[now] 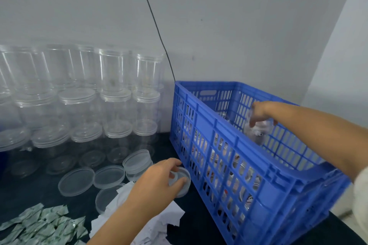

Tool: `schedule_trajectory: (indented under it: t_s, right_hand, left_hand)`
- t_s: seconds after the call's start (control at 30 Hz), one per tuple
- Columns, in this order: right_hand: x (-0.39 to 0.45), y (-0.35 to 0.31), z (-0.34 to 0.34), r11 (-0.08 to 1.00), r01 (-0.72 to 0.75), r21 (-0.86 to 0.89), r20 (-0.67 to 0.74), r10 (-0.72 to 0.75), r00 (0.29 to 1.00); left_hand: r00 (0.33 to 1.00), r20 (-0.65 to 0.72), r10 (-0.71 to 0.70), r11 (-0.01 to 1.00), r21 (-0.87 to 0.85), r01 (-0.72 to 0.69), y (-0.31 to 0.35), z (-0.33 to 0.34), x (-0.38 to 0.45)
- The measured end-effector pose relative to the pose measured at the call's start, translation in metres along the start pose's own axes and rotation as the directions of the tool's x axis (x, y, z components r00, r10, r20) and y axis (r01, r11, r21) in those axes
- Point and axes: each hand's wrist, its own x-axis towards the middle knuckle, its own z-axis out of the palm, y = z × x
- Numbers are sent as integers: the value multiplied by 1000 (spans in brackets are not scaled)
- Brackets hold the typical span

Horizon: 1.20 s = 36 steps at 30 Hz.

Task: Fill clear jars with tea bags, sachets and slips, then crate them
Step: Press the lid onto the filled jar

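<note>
Reaching into a blue crate at three o'clock, the right hand grips a filled jar; the left hand pinches a clear lid at six o'clock.

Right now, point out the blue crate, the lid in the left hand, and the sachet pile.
blue crate (207,123): head view, near side wall.
lid (182,182): head view, its rim.
sachet pile (39,225): head view, pile's middle.

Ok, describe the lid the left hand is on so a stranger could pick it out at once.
Start at the blue crate on the dark table. Just off the crate's near left wall lies a round clear lid, gripped by the left hand. The other loose lids lie further left, untouched.
</note>
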Motion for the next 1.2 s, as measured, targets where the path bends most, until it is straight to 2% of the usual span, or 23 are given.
schedule_trajectory:
  t_s: [0.13,0.2,0.3,0.43,0.6,0.7,0.77,0.87,1.03,1.2]
  right_hand:
    - [14,8,33,995,36,96,281,-62,958]
    - [16,10,44,993,51,107,365,-86,927]
    - [18,11,52,984,52,172,405,-119,906]
    - [23,11,60,952,-30,304,493,-130,860]
    - [11,11,47,927,-98,362,490,-100,866]
    - [-2,13,22,929,-47,368,362,-96,927]
    - [-10,13,-2,931,38,363,181,-110,977]
    - [-28,1,-44,888,164,429,-65,-151,986]
    - [-79,-48,-107,709,430,559,-404,-220,888]
    - [-146,-134,-133,497,672,549,-589,-341,733]
  left_hand:
    - [1000,17,-19,1000,3,19,-6,3,5]
    - [999,28,-18,1000,5,18,-7,5,7]
    - [999,35,-20,1000,2,19,-9,9,6]
    - [999,43,-21,1000,11,21,-11,8,3]
    - [998,44,-46,999,28,44,-17,0,-2]
    - [997,46,-64,997,51,62,-19,-7,-10]
    - [996,50,-68,994,85,64,-20,-11,-15]
    - [995,55,-82,987,140,73,-22,-21,-26]
    - [992,17,-127,975,184,121,-25,-43,-43]
    - [981,-61,-183,950,244,193,-33,-76,-61]
